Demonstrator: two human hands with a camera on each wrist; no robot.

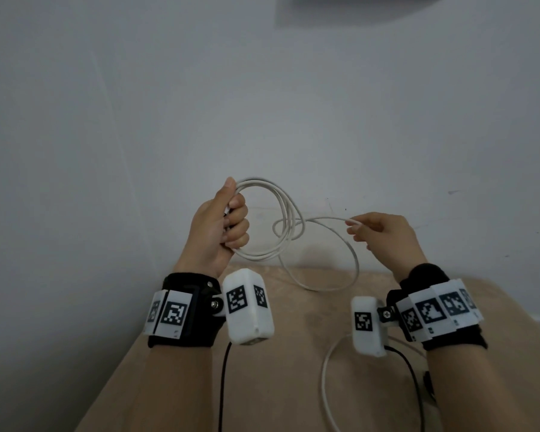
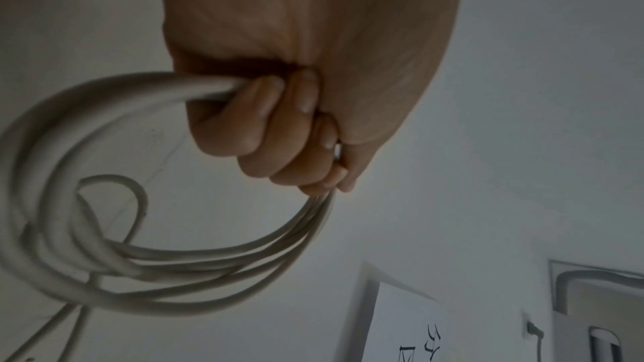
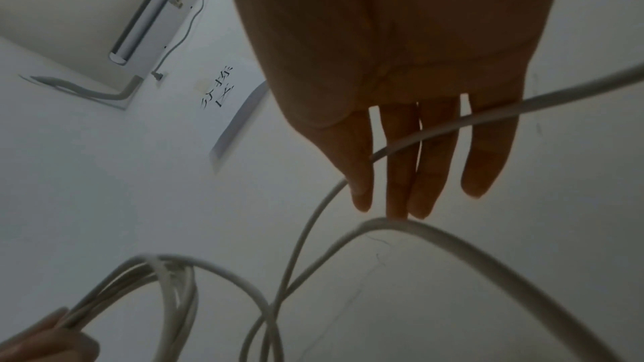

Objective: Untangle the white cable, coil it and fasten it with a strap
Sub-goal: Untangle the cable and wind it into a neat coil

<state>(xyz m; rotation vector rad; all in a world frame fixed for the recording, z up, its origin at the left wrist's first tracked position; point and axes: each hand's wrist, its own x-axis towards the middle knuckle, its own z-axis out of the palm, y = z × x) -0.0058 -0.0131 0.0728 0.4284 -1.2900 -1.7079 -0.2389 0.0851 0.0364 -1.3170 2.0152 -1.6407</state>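
Note:
My left hand (image 1: 228, 219) is raised above the table and grips a coil of several loops of the white cable (image 1: 289, 213) in its fist. The left wrist view shows its fingers (image 2: 278, 125) curled round the bundled cable (image 2: 104, 266). From the coil a free strand runs right to my right hand (image 1: 374, 232), which holds it lightly between thumb and fingers. In the right wrist view that cable (image 3: 435, 128) crosses the nearly straight fingers (image 3: 418, 161). A slack loop (image 1: 325, 288) hangs down to the table. No strap is clearly in view.
The table (image 1: 293, 353) has a beige cloth and stands against a pale wall. More white cable (image 1: 325, 385) lies on it near my right wrist. A small dark thing (image 1: 429, 388) sits half hidden by my right forearm. Black camera leads (image 1: 222, 385) hang below both wrists.

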